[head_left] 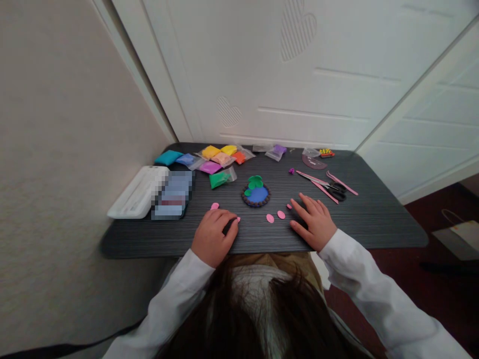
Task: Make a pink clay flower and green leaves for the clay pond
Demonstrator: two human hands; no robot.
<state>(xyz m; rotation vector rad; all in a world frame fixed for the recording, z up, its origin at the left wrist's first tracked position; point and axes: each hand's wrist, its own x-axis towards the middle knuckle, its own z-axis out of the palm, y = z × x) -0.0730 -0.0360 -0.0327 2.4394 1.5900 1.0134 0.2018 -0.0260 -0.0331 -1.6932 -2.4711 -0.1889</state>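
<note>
Low over the near left of the table, my left hand (214, 238) is curled, its thumb and forefinger closing on a small pink clay piece (238, 219). Another pink clay piece (214, 206) lies just beyond its knuckles. My right hand (314, 223) rests on the tabletop with fingers spread, holding nothing. By its fingertips is a small pink bit of clay (289, 206). Two flat pink ovals (270, 218) lie between the hands. Behind them sits a clay pond (258, 194), blue inside a brown beaded rim, with green leaf shapes (255, 182) at its back.
Bags of coloured clay (211, 166) lie along the back left. A white case (140, 192) and a phone with a blurred screen (174, 194) are at the left. Scissors (329, 188), pink tweezers (342, 183) and a purple clay bit (291, 171) lie right. A white door (262, 75) stands behind.
</note>
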